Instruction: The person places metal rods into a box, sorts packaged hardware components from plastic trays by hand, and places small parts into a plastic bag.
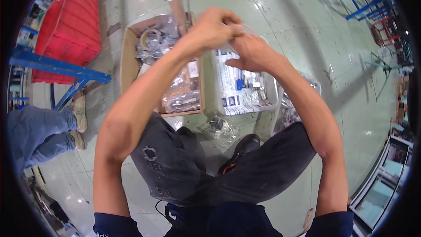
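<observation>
My left hand (215, 27) and my right hand (254, 53) meet in front of me, above the far end of the boxes. Fingers of both are pinched together. Between and beside them shows a thin clear plastic piece with a reddish edge (248, 29); its kind is hard to make out. Below my right hand stands a white plastic tray (277, 88) with printed paper, a blue-handled item (240, 80) and small metal parts inside. Left of it, under my left forearm, a cardboard box (127, 63) holds a tape roll (150, 39) and several clear bags (184, 101).
A clear bag with dark parts (219, 127) lies on the floor between my legs. Another container of bagged parts (287, 107) stands by my right knee. At left are a red crate (70, 28), a blue metal frame (59, 65) and another person's legs (41, 131).
</observation>
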A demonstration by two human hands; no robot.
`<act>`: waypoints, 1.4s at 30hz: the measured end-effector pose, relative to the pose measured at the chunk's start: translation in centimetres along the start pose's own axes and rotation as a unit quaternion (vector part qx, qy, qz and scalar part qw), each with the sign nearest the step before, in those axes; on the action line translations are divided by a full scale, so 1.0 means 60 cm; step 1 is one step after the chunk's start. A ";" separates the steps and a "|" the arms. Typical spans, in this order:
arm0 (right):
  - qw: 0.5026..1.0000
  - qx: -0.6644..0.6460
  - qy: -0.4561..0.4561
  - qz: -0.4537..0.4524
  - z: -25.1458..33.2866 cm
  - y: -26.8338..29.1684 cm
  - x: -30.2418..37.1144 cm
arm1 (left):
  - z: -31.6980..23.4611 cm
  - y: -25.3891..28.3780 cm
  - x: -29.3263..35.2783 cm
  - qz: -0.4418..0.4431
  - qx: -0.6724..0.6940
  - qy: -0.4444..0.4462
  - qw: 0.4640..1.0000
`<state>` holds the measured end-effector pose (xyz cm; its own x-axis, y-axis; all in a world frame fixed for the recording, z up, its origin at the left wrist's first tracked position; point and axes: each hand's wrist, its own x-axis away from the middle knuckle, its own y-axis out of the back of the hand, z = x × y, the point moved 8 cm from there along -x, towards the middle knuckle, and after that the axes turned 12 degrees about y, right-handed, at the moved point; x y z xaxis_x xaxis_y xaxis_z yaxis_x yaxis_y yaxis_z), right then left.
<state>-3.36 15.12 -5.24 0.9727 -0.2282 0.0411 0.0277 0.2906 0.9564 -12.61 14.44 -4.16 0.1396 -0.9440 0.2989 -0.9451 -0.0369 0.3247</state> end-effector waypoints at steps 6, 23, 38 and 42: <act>0.981 0.041 0.099 -0.163 0.014 0.061 -0.002 | -0.011 0.097 -0.005 -0.229 -0.154 -0.127 0.953; 0.888 -0.098 0.039 -0.448 -0.063 0.134 0.065 | 0.026 0.102 -0.016 -0.159 -0.054 -0.007 0.986; 0.977 -0.074 -0.183 -0.074 -0.261 -0.417 0.159 | 0.026 0.207 0.024 -0.256 0.169 -0.047 0.950; 0.925 -0.103 -0.265 -0.252 -0.274 -0.355 0.181 | 0.014 0.193 0.026 -0.256 0.058 -0.038 0.964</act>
<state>10.40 21.71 -29.92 0.5761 -0.7909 -0.2064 0.5437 0.1823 0.8192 -23.58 12.29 -0.68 0.5779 -0.8140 0.0579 -0.7859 -0.5360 0.3083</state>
